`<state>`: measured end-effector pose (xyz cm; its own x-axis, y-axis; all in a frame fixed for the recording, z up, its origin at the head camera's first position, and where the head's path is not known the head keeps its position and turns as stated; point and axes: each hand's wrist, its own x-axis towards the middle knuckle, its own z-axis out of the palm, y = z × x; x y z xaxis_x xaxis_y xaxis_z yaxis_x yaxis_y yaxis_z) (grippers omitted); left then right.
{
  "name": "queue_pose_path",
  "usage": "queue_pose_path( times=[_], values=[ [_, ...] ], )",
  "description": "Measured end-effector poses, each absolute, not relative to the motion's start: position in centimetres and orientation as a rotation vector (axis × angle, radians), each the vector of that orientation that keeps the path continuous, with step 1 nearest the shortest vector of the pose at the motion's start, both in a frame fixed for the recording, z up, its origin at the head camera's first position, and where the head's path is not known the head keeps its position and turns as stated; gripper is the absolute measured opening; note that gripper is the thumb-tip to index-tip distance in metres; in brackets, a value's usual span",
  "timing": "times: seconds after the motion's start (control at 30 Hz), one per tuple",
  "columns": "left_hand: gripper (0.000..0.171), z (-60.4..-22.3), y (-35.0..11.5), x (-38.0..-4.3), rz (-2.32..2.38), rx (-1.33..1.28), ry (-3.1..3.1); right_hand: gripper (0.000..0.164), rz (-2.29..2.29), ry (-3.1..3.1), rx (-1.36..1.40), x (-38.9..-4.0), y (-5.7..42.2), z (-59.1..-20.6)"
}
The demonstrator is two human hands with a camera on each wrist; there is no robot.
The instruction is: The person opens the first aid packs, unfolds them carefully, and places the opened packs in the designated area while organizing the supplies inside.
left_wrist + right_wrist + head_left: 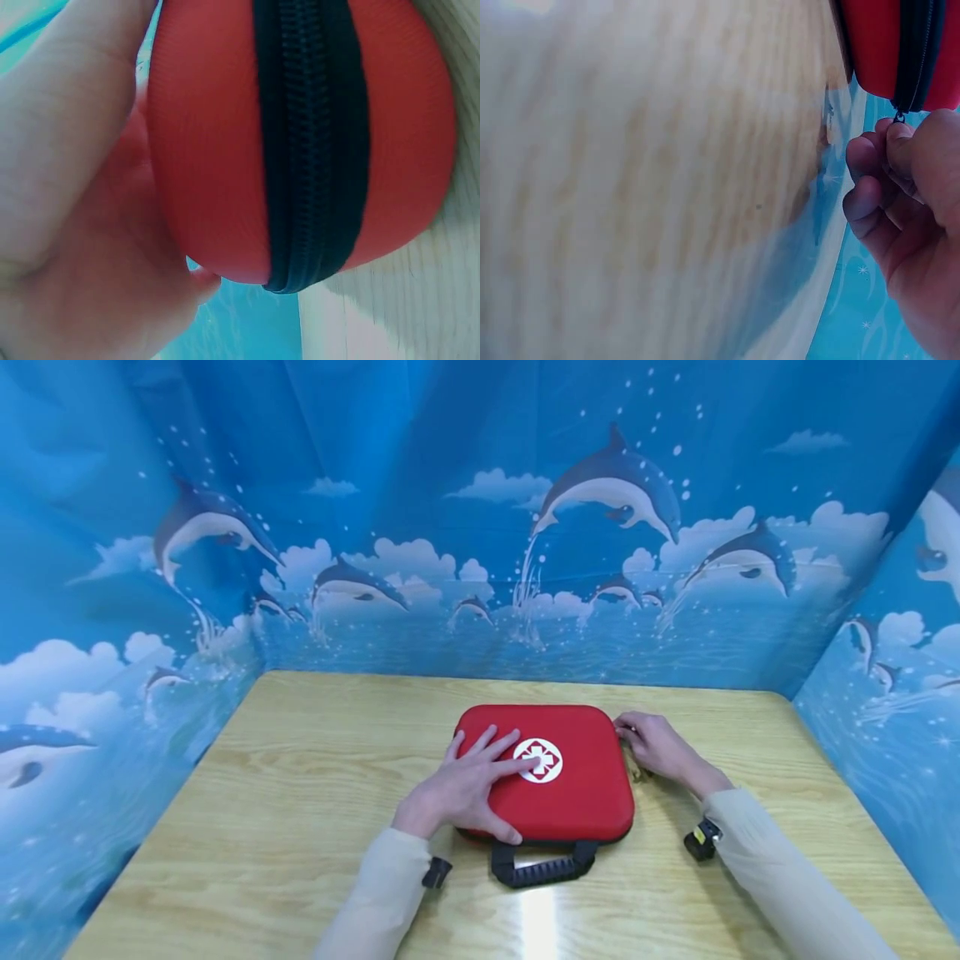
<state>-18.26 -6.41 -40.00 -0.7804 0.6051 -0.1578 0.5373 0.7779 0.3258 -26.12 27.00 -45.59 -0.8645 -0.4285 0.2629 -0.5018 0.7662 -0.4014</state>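
A red first-aid case (581, 802) with a white cross emblem lies flat on the table, its black handle (546, 872) towards me. My left hand (468, 787) rests with spread fingers over the left part of its lid. Black zipper tape (311, 135) runs round the side, its teeth together in the left wrist view. At the case's right side, my right hand (660, 747) pinches the small zipper pull (900, 117) between thumb and index finger. Most of the pull is hidden by the fingertips.
The light wooden table (322, 777) extends around the case. A blue curtain (450, 527) printed with dolphins and clouds stands along the back and both sides. Black wrist cameras (701, 841) sit at both sleeve cuffs.
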Motion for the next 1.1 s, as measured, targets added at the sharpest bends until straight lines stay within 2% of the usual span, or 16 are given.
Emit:
queue_pose_path(
  times=[0.43, 1.1],
  values=[
    [0.094, -40.6, -6.6, -18.0, 0.323, 0.924, 2.869, 0.012, 0.692, -2.778, 0.756, -24.4, 27.3, -45.7],
    [0.092, -41.3, -4.3, -17.0, 0.126, 0.953, 3.01, 0.01, 0.823, -2.81, 0.587, -25.2, 26.6, -45.6]
  ],
)
